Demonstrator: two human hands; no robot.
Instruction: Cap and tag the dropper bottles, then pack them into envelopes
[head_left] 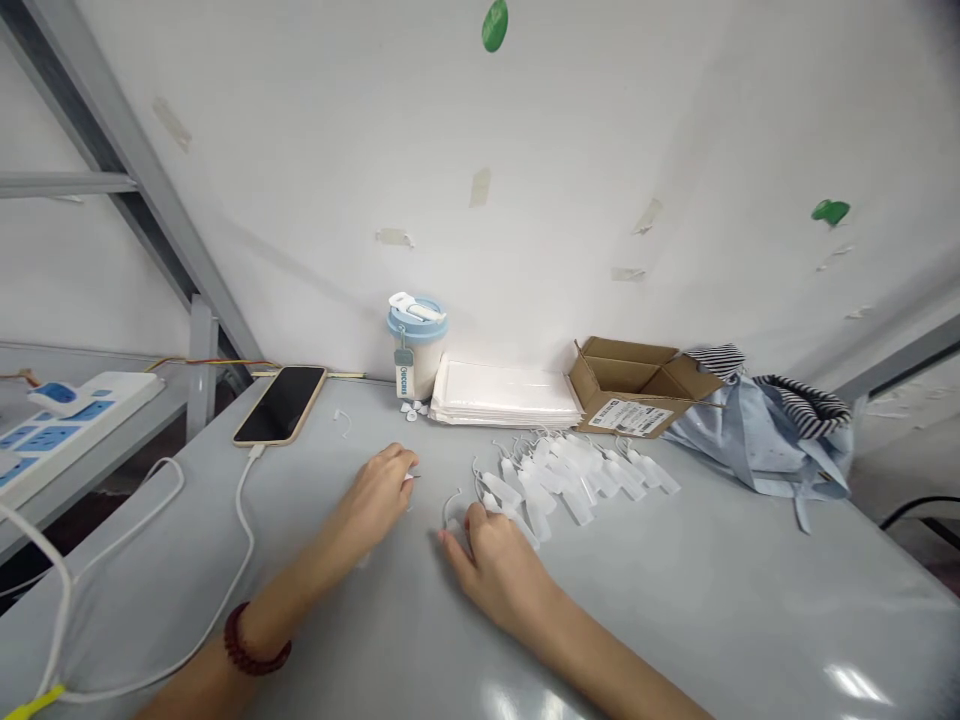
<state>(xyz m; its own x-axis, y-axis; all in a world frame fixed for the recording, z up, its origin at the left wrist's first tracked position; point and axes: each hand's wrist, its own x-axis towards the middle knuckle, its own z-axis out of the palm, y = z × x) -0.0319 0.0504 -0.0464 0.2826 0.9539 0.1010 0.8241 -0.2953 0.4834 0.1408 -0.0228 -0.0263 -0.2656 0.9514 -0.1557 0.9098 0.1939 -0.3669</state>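
Wearing a dark red bead bracelet (251, 645), my left arm reaches over the grey table. My left hand (379, 495) is closed in a pinch, and a small white bit with a thin dark tip shows at its fingertips, too small to name. To its right, my right hand (499, 560) has its fingers closed on a translucent white tag, mostly hidden, whose thin string loop (450, 503) sticks up by the thumb. Just beyond the right hand lies a pile of translucent tags (559, 470) with thin strings, spread toward the right.
Behind the tags are a stack of white sheets or envelopes (506, 392), an open cardboard box (634, 390) and a light blue cloth bag (757, 435). A blue-lidded cup (420, 355) stands near several small white pieces (412, 410). Leftward lie a phone (281, 405), its white cable (244, 510) and a power strip (67, 430).
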